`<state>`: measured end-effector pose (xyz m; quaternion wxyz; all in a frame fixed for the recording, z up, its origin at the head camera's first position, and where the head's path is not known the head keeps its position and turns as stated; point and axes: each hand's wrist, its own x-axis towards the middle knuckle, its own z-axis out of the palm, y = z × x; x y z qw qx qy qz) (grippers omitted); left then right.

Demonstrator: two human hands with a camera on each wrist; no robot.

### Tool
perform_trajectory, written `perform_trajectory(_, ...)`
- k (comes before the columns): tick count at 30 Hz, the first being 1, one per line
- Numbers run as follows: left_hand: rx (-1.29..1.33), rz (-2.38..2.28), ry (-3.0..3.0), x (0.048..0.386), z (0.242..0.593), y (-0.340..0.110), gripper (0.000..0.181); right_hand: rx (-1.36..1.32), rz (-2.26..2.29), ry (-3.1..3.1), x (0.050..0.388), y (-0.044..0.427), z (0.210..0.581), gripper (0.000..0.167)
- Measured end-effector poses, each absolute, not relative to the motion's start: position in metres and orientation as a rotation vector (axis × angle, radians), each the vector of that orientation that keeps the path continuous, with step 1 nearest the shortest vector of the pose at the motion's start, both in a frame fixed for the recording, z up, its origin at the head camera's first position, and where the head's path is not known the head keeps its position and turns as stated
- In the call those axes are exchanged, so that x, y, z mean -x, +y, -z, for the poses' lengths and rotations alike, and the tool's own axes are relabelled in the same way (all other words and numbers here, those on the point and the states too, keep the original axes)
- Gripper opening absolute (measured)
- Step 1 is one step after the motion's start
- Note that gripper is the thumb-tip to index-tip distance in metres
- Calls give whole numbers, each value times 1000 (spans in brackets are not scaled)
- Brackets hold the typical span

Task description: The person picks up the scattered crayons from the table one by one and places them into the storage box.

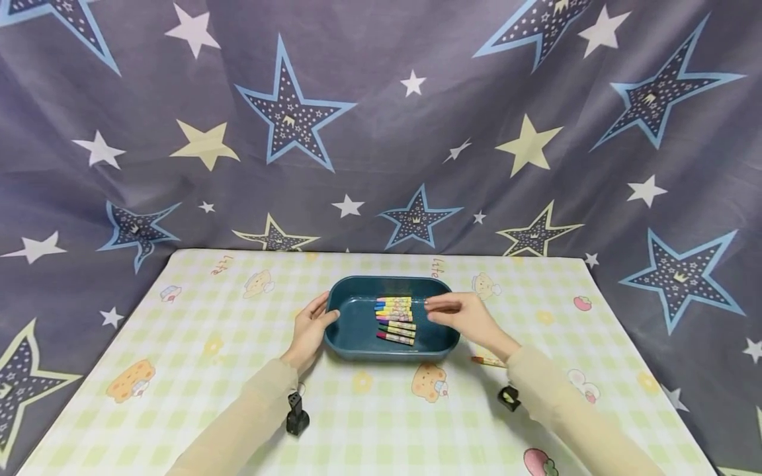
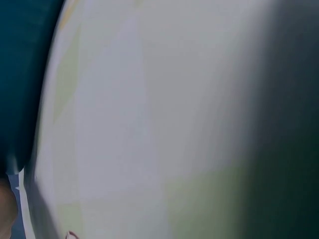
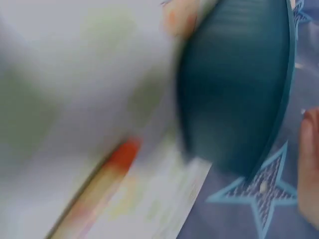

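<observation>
A dark teal oblong basin (image 1: 351, 334) stands on the table, and several crayons (image 1: 395, 322) lie side by side inside it. My left hand (image 1: 308, 327) grips its left end, thumb over the rim. In the left wrist view, only a sliver of that hand (image 2: 6, 209) shows below the basin (image 2: 22, 74). Over the right end of the basin, my right hand (image 1: 461, 314) points its fingers toward the crayons, with no crayon visible in them. One orange crayon (image 1: 488, 361) lies outside on the cloth, under the right forearm; the right wrist view shows its orange tip (image 3: 124, 153).
A green-and-white checked cloth (image 1: 238, 350) with cartoon prints covers the table. Behind it hangs a grey curtain (image 1: 369, 132) with stars. Black devices are worn at the left wrist (image 1: 296, 415) and right wrist (image 1: 508, 398).
</observation>
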<state>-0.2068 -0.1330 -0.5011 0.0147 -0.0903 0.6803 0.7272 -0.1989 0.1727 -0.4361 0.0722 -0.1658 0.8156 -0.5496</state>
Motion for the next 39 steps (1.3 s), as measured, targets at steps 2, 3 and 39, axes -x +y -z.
perform_trajectory(2, 277, -2271, 2118, 207, 501, -133, 56, 493, 1684, 2399, 195, 190, 437, 38)
perform_trajectory(3, 278, -2275, 2117, 207, 501, -133, 56, 486, 1696, 2383, 193, 198, 438, 41)
perform_trajectory(39, 284, -2285, 2116, 205, 501, -133, 55, 561, 1240, 2747, 160, 274, 504, 19)
